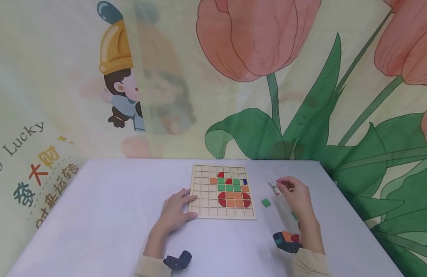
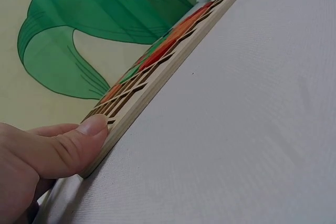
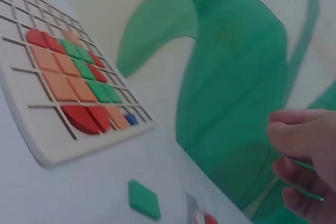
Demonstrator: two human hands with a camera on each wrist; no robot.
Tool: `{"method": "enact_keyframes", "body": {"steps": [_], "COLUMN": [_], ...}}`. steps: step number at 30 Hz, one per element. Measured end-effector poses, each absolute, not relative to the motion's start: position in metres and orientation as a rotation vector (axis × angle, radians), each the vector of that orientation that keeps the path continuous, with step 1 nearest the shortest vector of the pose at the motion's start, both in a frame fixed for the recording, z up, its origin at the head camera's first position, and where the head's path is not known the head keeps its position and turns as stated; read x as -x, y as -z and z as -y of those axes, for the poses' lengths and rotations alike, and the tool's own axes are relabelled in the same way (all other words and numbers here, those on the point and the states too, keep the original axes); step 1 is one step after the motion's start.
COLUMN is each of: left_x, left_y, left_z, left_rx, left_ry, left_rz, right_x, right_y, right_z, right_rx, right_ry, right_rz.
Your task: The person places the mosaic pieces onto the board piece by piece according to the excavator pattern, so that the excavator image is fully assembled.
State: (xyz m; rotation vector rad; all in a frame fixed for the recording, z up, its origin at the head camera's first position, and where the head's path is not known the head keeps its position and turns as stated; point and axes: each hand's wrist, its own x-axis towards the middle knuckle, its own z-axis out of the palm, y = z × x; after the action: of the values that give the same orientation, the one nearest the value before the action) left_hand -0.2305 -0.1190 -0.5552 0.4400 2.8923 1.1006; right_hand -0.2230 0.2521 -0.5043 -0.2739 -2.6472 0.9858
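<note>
A wooden grid board (image 1: 203,184) lies on the table, holding orange and green squares, red rounded pieces and a small blue piece (image 1: 245,182). My left hand (image 1: 178,209) rests at its near left corner, fingers spread along the edge. In the left wrist view, the thumb (image 2: 93,125) lies on the board's rim. My right hand (image 1: 296,192) hovers right of the board, fingers curled, thumb and index tips together; no piece shows between them. Below the fingertips lies a small pale card or packet (image 1: 277,190) with red marks. A loose green square (image 3: 143,199) lies between it and the board.
Another green piece (image 1: 295,215) lies partly behind the right forearm. Near the right wrist are orange (image 1: 286,234) and red (image 1: 295,238) pieces, partly covered by the dark wrist camera (image 1: 286,244). A printed cloth with tulips (image 1: 258,34) hangs behind the white table (image 1: 113,215).
</note>
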Motion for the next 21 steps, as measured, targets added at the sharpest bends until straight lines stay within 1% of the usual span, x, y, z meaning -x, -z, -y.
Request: {"method": "enact_keyframes", "body": {"steps": [5, 12, 16, 21], "left_x": [0.231, 0.231, 0.232, 0.233], "left_y": [0.555, 0.552, 0.552, 0.553], "left_z": [0.119, 0.122, 0.123, 0.12], "left_rx": [-0.429, -0.422, -0.429, -0.436], "left_ry": [-1.096, -1.063, -1.072, -1.09], "left_rz": [-2.872, -2.881, -2.87, -2.86], "right_x": [0.207, 0.187, 0.18, 0.179], "right_y": [0.509, 0.512, 0.513, 0.511], "right_z": [-0.276, -0.295, -0.297, -0.288], "right_rx": [0.403, 0.44, 0.395, 0.386], "right_ry": [-1.042, -1.102, -1.049, -0.846], "right_rz": [2.777, 3.112, 3.293, 3.424]}}
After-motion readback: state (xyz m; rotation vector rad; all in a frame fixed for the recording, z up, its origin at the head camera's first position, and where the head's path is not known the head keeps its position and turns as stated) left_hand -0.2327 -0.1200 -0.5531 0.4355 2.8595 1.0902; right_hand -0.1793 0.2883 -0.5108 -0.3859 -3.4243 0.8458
